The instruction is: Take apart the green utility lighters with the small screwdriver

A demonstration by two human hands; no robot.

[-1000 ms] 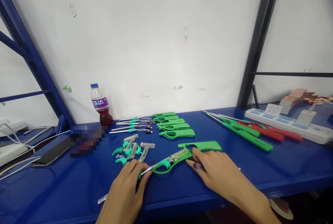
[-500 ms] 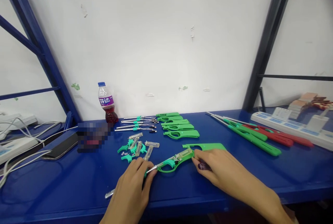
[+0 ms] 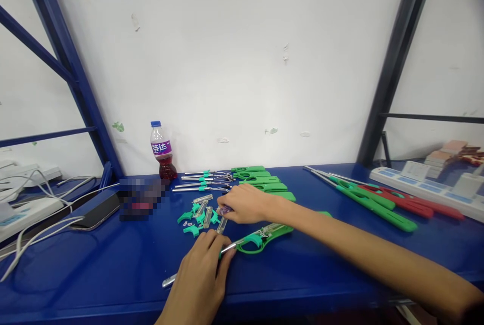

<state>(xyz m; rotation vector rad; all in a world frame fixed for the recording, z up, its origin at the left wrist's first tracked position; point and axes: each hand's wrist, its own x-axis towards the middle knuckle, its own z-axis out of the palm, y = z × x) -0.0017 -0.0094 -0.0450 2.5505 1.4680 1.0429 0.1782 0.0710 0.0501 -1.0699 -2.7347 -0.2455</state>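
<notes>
My left hand (image 3: pixel 200 272) is closed around the metal tube of a partly assembled green gas lighter (image 3: pixel 247 250), which lies open on the table with its teal trigger and clear tank showing. The tube's silver tip sticks out to the left, below the hand. My right hand (image 3: pixel 244 204) reaches over the lighter to loose parts, its fingers pinched together. A small purplish thing shows at those fingers; its kind is unclear. Beneath and left of them lie clear plastic tanks (image 3: pixel 207 217) and teal triggers (image 3: pixel 191 231). The right forearm covers part of another green half-shell (image 3: pixel 324 213).
Behind are metal tubes with wires (image 3: pixel 192 189) and several green handle shells (image 3: pixel 260 180). Green lighters (image 3: pixel 378 206) and red lighters (image 3: pixel 419 204) lie right, beside a power strip (image 3: pixel 434 189). At left stand a drink bottle (image 3: pixel 162 151), a phone (image 3: pixel 96 211) and white cables (image 3: pixel 41 226).
My right hand has left the lighter's handle end and moved left and away, over to the loose clear parts. My left hand still holds the tube. The view has shifted slightly.
</notes>
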